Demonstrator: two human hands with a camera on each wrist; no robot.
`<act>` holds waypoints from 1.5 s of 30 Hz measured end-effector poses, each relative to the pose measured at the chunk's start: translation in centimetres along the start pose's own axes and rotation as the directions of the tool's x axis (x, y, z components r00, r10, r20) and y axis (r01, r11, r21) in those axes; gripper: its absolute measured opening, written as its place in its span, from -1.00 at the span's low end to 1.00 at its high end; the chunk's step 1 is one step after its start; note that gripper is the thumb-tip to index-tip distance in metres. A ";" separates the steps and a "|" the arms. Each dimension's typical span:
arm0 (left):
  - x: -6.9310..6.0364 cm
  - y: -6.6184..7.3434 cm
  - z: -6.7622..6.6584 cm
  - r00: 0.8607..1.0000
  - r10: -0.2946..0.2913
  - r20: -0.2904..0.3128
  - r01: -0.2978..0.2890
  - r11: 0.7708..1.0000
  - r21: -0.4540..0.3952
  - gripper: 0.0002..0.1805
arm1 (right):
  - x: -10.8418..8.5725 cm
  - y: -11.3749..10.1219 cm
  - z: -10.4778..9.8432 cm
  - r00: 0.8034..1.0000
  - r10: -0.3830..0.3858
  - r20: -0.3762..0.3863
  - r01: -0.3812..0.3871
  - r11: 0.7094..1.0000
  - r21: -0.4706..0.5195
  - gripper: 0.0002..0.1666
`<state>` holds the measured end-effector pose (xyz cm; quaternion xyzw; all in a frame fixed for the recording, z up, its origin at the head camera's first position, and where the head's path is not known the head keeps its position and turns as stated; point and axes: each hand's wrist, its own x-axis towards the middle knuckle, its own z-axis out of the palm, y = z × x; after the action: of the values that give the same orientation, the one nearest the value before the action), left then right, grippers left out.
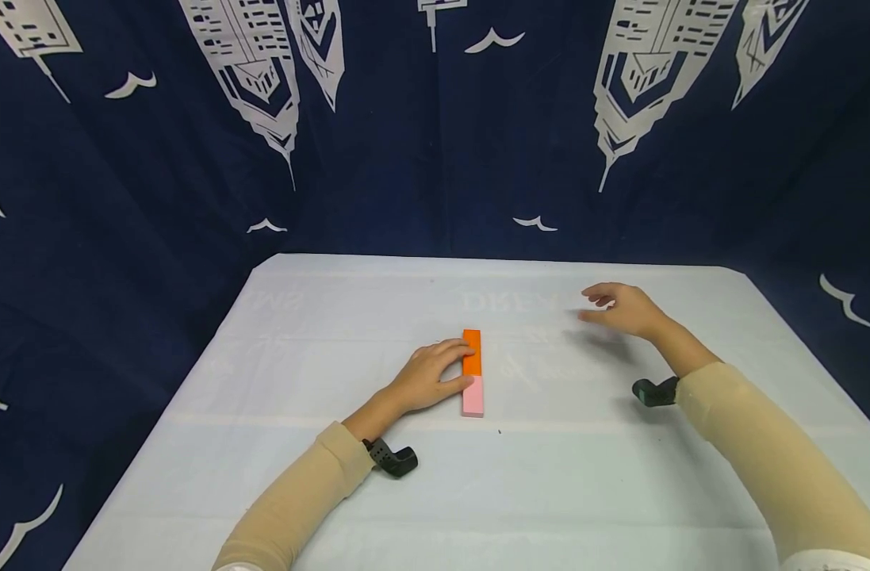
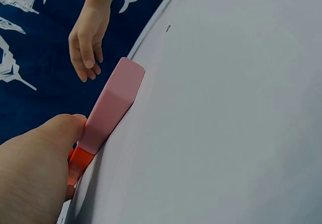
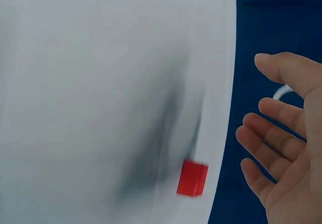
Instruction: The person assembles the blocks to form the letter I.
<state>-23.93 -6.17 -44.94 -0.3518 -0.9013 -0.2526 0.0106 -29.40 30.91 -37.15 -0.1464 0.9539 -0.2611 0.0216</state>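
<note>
An orange block (image 1: 472, 361) and a pink block (image 1: 473, 400) lie end to end on the white-covered table. My left hand (image 1: 427, 377) rests against them from the left, its fingertips on the orange block and its thumb on the pink one. The left wrist view shows the thumb touching the pink block (image 2: 111, 100), with the orange block (image 2: 80, 164) beyond. Raised over the table at the right, my right hand (image 1: 623, 309) holds nothing, its fingers loosely bent. A small red block (image 3: 192, 178) stands on the table near the right hand (image 3: 287, 143) in the right wrist view.
The table (image 1: 549, 492) has a white cloth with faint lettering. A dark blue patterned curtain (image 1: 406, 174) hangs behind it and at its sides. Dark cameras (image 1: 395, 460) sit on both wrists. A tiny dark speck (image 1: 500, 432) lies near the pink block.
</note>
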 end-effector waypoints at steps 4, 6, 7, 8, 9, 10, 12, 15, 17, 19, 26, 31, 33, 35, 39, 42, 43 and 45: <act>0.0 -0.1 0.0 1.000 -0.006 0.002 0.006 1.000 0.003 -0.42 | 0.2 0.8 -0.8 0.998 0.068 0.001 -0.068 0.998 -0.006 -0.30; 0.0 -0.1 0.0 1.000 -0.008 0.006 0.008 1.000 0.004 -0.42 | 0.2 1.2 -1.0 0.994 0.107 -0.001 -0.107 0.994 -0.003 -0.29; 0.0 -0.1 0.0 1.000 -0.010 0.007 0.010 1.000 0.004 -0.42 | 0.3 1.3 -1.1 0.992 0.126 -0.001 -0.126 0.992 0.000 -0.29; 0.0 -0.1 0.0 1.000 -0.011 0.008 0.011 1.000 0.004 -0.42 | 0.3 1.4 -1.2 0.990 0.144 -0.003 -0.144 0.990 0.006 -0.29; 0.0 -0.1 0.1 1.000 -0.010 0.009 0.010 1.000 0.004 -0.41 | 0.3 1.5 -1.2 0.987 0.160 -0.003 -0.160 0.987 0.011 -0.29; 0.0 -0.1 0.1 1.000 -0.009 0.010 0.009 1.000 0.003 -0.41 | 0.3 1.7 -1.3 0.984 0.176 -0.004 -0.176 0.984 0.015 -0.29; 0.0 -0.1 0.1 1.000 -0.007 0.009 0.007 1.000 0.000 -0.42 | 0.2 2.0 -1.2 0.981 0.196 -0.012 -0.196 0.980 0.021 -0.30; 0.0 -0.1 0.1 1.000 -0.005 0.007 0.005 1.000 0.002 -0.42 | 0.1 2.6 -1.0 0.976 0.217 -0.021 -0.216 0.976 0.019 -0.31; 0.0 -0.1 0.1 1.000 -0.004 0.006 0.004 1.000 0.002 -0.42 | 0.1 3.1 -0.9 0.973 0.230 -0.026 -0.229 0.973 0.009 -0.32; 0.0 0.0 0.0 1.000 -0.005 0.006 0.005 1.000 0.002 -0.42 | 0.0 3.6 -0.6 0.968 0.249 -0.025 -0.249 0.969 0.002 -0.32; 0.0 0.0 0.0 1.000 -0.006 0.009 0.006 1.000 -0.002 -0.42 | -0.4 4.5 0.1 0.958 0.284 -0.039 -0.284 0.959 0.003 -0.30; 0.0 0.1 0.0 1.000 -0.010 0.011 0.010 1.000 -0.003 -0.42 | -0.5 4.9 0.5 0.963 0.262 -0.058 -0.262 0.965 0.015 -0.32; 0.0 0.0 0.0 1.000 -0.013 0.012 0.013 1.000 -0.003 -0.42 | -0.5 5.0 0.7 0.964 0.260 -0.060 -0.259 0.966 0.022 -0.33; 0.0 0.0 0.0 1.000 -0.013 0.011 0.013 1.000 -0.002 -0.42 | -0.5 5.0 0.8 0.965 0.256 -0.064 -0.255 0.967 0.021 -0.33; 0.0 0.0 0.0 1.000 -0.013 0.008 0.013 1.000 0.000 -0.42 | -0.4 5.0 1.1 0.963 0.261 -0.070 -0.260 0.965 0.014 -0.36; 0.0 0.0 0.1 1.000 -0.011 0.007 0.011 1.000 0.002 -0.42 | -0.4 5.1 1.2 0.961 0.266 -0.071 -0.266 0.964 0.001 -0.38; 0.0 0.0 0.1 1.000 -0.010 0.007 0.010 1.000 0.003 -0.42 | -0.5 5.2 1.3 0.962 0.263 -0.072 -0.264 0.964 -0.004 -0.39; 0.0 -0.1 0.1 1.000 -0.008 0.005 0.008 1.000 0.005 -0.42 | -0.6 5.2 1.4 0.963 0.260 -0.075 -0.262 0.965 -0.009 -0.40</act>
<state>-23.95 -6.17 -45.07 -0.3487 -0.9034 -0.2495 0.0085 -30.09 34.66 -40.98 -0.0102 0.9674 -0.2522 0.0197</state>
